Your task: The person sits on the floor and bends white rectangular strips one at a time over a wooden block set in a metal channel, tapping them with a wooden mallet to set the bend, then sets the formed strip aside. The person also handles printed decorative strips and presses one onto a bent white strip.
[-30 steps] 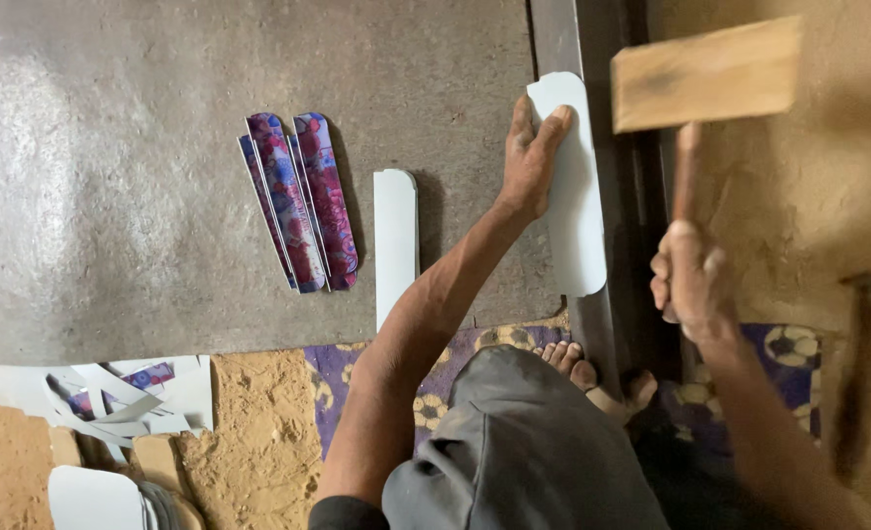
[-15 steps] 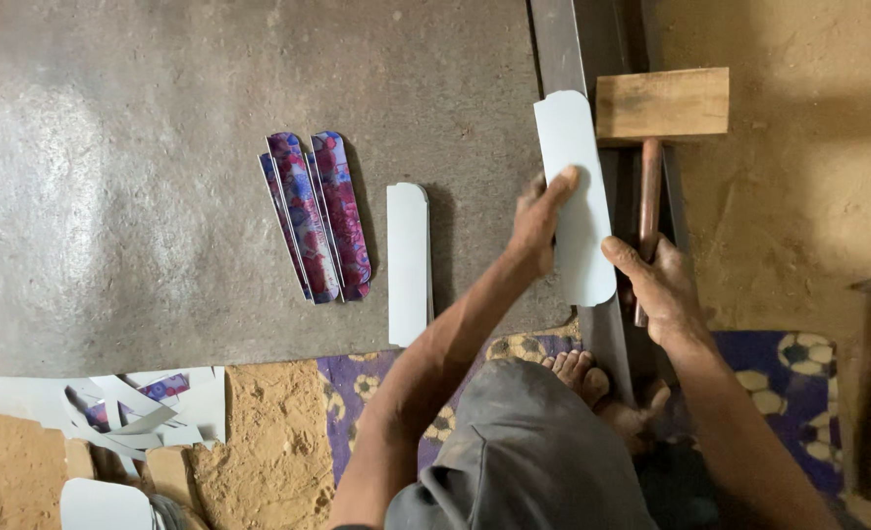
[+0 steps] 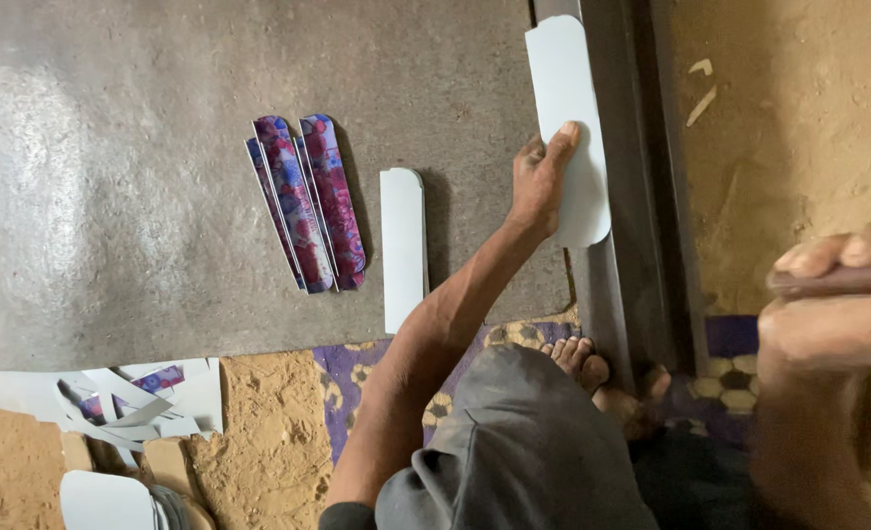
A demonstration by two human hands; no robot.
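My left hand presses flat on a white rounded sheet-metal strip that lies along a dark steel rail. Raised close to the camera at the right edge, my right hand is closed around a brown wooden handle; the mallet head is out of view. A second white strip lies on the grey slab just left of my arm. Three strips with a purple and pink pattern lie further left.
White and patterned sheet offcuts lie at the lower left beside sandy ground. My bare foot rests against the rail's near end on a patterned mat. Bare earth is to the right of the rail.
My right hand has lifted the mallet up toward the camera, so its head has left the view. My left hand stays on the white strip on the rail.
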